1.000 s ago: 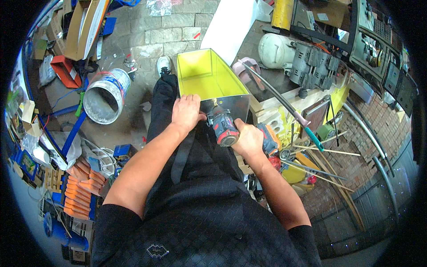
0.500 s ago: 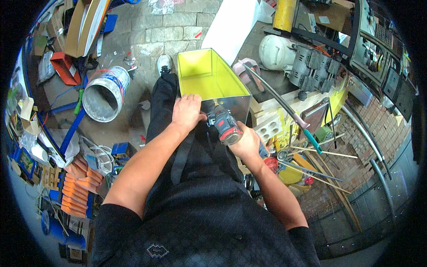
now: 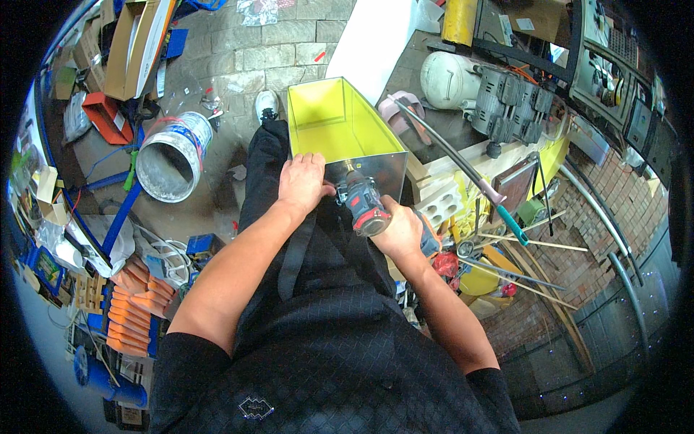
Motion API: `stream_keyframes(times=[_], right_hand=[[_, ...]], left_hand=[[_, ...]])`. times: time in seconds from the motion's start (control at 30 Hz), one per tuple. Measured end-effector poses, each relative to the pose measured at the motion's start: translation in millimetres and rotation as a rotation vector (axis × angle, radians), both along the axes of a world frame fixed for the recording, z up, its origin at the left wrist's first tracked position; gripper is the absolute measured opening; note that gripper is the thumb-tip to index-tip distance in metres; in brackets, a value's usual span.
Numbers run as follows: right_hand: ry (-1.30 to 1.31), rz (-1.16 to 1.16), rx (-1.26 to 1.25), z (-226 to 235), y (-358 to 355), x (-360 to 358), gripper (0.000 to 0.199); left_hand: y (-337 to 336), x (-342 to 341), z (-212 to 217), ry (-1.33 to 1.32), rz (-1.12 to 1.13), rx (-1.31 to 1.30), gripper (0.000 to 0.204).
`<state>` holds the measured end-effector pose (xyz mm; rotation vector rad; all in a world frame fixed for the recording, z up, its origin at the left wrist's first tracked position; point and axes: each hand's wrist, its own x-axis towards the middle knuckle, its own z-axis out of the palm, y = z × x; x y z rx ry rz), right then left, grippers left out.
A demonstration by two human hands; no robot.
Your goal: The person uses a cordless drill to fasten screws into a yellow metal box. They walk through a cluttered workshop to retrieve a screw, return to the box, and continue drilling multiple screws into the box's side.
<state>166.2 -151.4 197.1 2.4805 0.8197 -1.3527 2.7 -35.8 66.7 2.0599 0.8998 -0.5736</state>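
Observation:
In front of my legs stands a deep open-topped box [image 3: 330, 130], bright yellow inside with dark, shiny outer walls. My left hand [image 3: 303, 182] grips its near rim at the left corner, fingers over the edge and thumb on the outside. My right hand [image 3: 402, 230] is closed around a cordless drill [image 3: 366, 205] with a grey and red body. The drill's nose points away from me at the near wall, just under the rim. Whether the tip has entered the wall I cannot tell.
A white bucket [image 3: 170, 160] lies on its side at the left. To the right are a long rod with a teal grip [image 3: 515, 226], a white tank [image 3: 448, 80] and a grey motor unit [image 3: 509, 110]. Orange bins [image 3: 129, 325] stand at the lower left.
The hands, drill and box keep nearly the same positions. The view has shifted very slightly.

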Motion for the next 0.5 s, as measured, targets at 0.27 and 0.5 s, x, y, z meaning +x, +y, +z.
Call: stream_keyframes(times=[0.27,0.5], right_hand=[[-0.007,-0.066,0.062,0.7,-4.9,-3.1,0.050],[-0.025,-0.068,0.067,-0.9,-6.6,-4.7,0.046]], left_hand=[[-1.8,-2.4,-0.4,-0.021,0.015,0.015,0.064],[1.3,-1.8,1.2,0.000,0.011,-0.014,0.062]])
